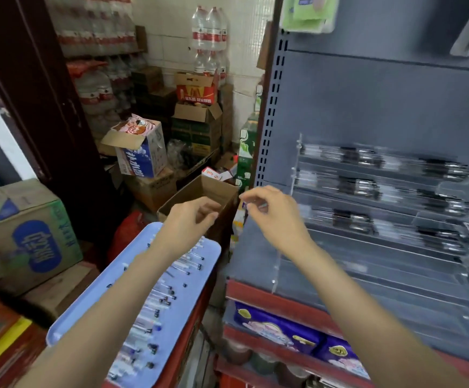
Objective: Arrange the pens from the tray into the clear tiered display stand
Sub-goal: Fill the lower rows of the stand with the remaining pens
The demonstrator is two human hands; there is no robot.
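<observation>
— Where are the pens (pixel 155 312)?

— Most lie loose across the blue tray (pixel 93 298), at lower left, under the left forearm. More already sit in the upper tiers of the clear stand (pixel 373 247), which leans against the grey shelf panel (pixel 381 102) on the right.

— And the hands?

— Both are raised between tray and stand, in front of an open cardboard box (pixel 199 191). The left hand (pixel 191 219) has its fingers curled inward; the blur hides whether it holds anything. The right hand (pixel 267 211) is near the stand's left edge, thumb and fingertips drawn together as if pinching something small and pale, but I cannot tell what.

— Anything else around?

— Stacked cartons and water bottles (pixel 209 32) behind, purple packets (pixel 281 329) on the shelf below the stand.
</observation>
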